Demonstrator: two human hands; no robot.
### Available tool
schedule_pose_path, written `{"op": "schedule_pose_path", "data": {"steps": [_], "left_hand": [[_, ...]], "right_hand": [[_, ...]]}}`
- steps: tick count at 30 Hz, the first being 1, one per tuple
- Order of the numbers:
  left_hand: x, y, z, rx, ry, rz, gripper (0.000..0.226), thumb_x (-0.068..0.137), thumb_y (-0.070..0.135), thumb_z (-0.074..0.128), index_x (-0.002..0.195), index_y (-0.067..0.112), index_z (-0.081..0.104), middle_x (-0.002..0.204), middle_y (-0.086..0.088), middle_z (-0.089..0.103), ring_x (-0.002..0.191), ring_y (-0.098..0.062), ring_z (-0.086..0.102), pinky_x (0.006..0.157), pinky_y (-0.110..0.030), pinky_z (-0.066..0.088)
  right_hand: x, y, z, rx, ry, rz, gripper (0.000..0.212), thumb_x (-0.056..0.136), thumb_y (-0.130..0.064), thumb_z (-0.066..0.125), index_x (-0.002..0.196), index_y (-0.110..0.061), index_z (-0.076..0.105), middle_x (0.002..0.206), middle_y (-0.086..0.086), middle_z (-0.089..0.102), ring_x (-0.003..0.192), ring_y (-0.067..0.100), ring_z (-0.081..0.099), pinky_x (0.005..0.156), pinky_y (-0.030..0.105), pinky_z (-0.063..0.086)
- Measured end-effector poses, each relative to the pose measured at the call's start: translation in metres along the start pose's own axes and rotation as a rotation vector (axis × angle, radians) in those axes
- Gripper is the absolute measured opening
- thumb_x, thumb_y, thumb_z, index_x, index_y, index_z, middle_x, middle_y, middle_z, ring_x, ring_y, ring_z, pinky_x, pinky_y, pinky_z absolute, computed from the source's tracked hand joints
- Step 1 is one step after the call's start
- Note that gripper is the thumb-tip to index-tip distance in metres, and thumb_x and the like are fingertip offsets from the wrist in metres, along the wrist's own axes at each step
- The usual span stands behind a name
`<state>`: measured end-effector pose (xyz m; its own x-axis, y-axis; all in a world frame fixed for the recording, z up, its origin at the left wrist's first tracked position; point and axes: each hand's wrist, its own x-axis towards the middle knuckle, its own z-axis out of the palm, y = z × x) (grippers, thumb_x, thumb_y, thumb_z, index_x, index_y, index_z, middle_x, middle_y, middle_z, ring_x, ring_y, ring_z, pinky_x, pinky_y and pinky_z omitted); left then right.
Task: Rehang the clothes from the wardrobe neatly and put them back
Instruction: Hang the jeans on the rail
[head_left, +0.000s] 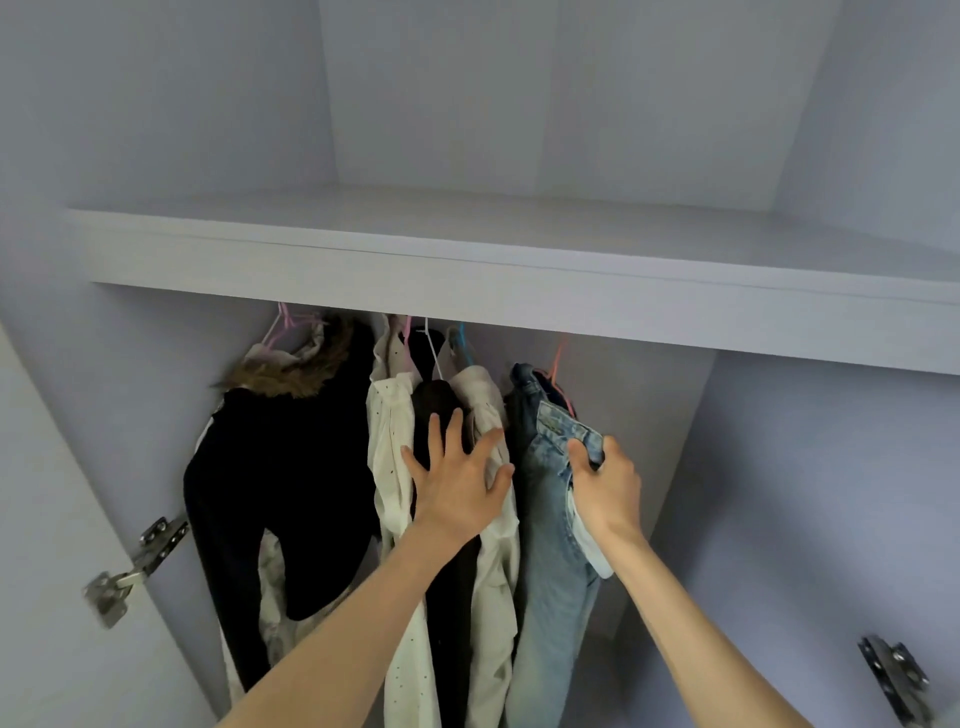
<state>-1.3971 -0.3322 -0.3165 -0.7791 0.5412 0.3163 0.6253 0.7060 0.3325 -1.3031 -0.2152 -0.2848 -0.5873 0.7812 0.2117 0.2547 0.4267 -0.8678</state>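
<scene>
Putting-back step, likely: right hand (605, 486) clamped on jeans (550, 519) waistband; left hand (457, 475), fingers spread, presses cream shirts (395, 457) aside; next, seat jeans' orange hanger (558, 364) squarely.

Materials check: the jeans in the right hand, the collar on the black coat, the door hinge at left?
Jeans: denim, light blue and faded, with visible seams and stitching. Collar on the black coat: looks like fur, probably fake; brown and shaggy. Hinge: metal, silvery, with screw heads showing.
</scene>
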Motion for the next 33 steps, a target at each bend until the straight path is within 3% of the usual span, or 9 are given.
{"op": "schedule_pose_path", "data": {"steps": [4,8,11,16,19,24,29,31,33], "left_hand": [[-0.003,-0.014,0.010,-0.110,0.122,-0.023,0.042,0.093,0.037,0.043,0.134,0.035,0.038,0.154,-0.009,0.004,0.141,-0.029,-0.011,0.107,-0.062,0.014],[-0.005,-0.033,0.008,-0.248,0.203,-0.101,0.062,0.088,0.037,0.055,0.143,0.028,0.028,0.154,-0.015,0.002,0.142,-0.034,-0.005,0.111,-0.054,0.019],[-0.007,-0.041,0.003,-0.383,0.155,-0.224,0.080,0.085,0.040,0.060,0.148,0.022,0.013,0.154,-0.013,-0.001,0.143,-0.029,0.001,0.111,-0.041,0.023],[-0.003,-0.062,-0.002,-0.501,-0.011,-0.365,0.091,0.085,0.042,0.061,0.149,0.013,0.002,0.151,-0.010,0.020,0.139,-0.025,0.020,0.109,-0.032,0.025],[0.002,-0.069,-0.005,-0.481,-0.059,-0.384,0.087,0.087,0.036,0.060,0.149,0.010,0.005,0.148,-0.012,0.025,0.138,-0.025,0.025,0.107,-0.027,0.026],[0.006,-0.081,-0.007,-0.504,-0.069,-0.359,0.071,0.082,0.029,0.061,0.143,0.014,0.029,0.131,-0.013,0.042,0.124,-0.026,0.040,0.104,-0.038,0.037],[0.009,-0.104,0.002,-0.677,-0.061,-0.352,0.092,0.062,0.058,0.061,0.142,0.020,0.034,0.132,-0.001,0.052,0.121,-0.015,0.050,0.102,-0.040,0.042],[0.006,-0.104,-0.004,-0.719,-0.068,-0.340,0.083,0.068,0.053,0.065,0.139,0.019,0.038,0.130,0.000,0.055,0.120,-0.013,0.052,0.102,-0.039,0.043],[0.004,-0.100,-0.010,-0.708,-0.068,-0.291,0.055,0.082,0.034,0.065,0.131,0.019,0.046,0.123,0.000,0.059,0.116,-0.013,0.055,0.100,-0.036,0.044]], "right_hand": [[0.019,-0.004,0.021,0.045,-0.015,-0.053,0.026,0.096,-0.026,0.048,0.076,-0.011,0.038,0.065,0.000,0.045,0.068,0.024,0.044,0.059,0.029,0.026],[0.029,-0.009,0.046,0.124,0.016,-0.123,0.022,0.094,-0.024,0.051,0.080,-0.012,0.040,0.073,0.003,0.051,0.071,0.022,0.045,0.065,0.028,0.034],[0.035,-0.011,0.062,0.155,0.053,-0.176,0.019,0.094,-0.024,0.051,0.082,-0.011,0.042,0.075,0.008,0.052,0.068,0.022,0.047,0.067,0.032,0.038],[0.035,-0.018,0.082,0.135,0.050,-0.207,0.024,0.095,-0.026,0.048,0.090,-0.003,0.048,0.075,0.012,0.054,0.067,0.026,0.050,0.062,0.034,0.039],[0.045,-0.034,0.086,0.119,0.050,-0.178,0.030,0.096,-0.028,0.046,0.100,0.002,0.048,0.090,0.022,0.061,0.081,0.036,0.057,0.066,0.037,0.041],[0.052,-0.031,0.095,0.021,-0.096,-0.149,0.033,0.097,-0.021,0.045,0.120,0.003,0.041,0.115,0.022,0.056,0.107,0.037,0.054,0.077,0.033,0.039],[0.032,-0.022,0.110,-0.026,-0.175,-0.322,0.053,0.096,-0.011,0.046,0.145,-0.007,0.026,0.131,0.017,0.045,0.115,0.029,0.049,0.083,0.018,0.033],[0.031,-0.028,0.115,-0.057,-0.205,-0.348,0.055,0.097,-0.012,0.044,0.147,-0.010,0.022,0.126,0.018,0.046,0.110,0.029,0.051,0.079,0.018,0.033],[0.031,-0.032,0.120,-0.049,-0.238,-0.363,0.055,0.097,-0.011,0.043,0.147,-0.010,0.020,0.123,0.019,0.047,0.110,0.029,0.050,0.081,0.019,0.033]]}}
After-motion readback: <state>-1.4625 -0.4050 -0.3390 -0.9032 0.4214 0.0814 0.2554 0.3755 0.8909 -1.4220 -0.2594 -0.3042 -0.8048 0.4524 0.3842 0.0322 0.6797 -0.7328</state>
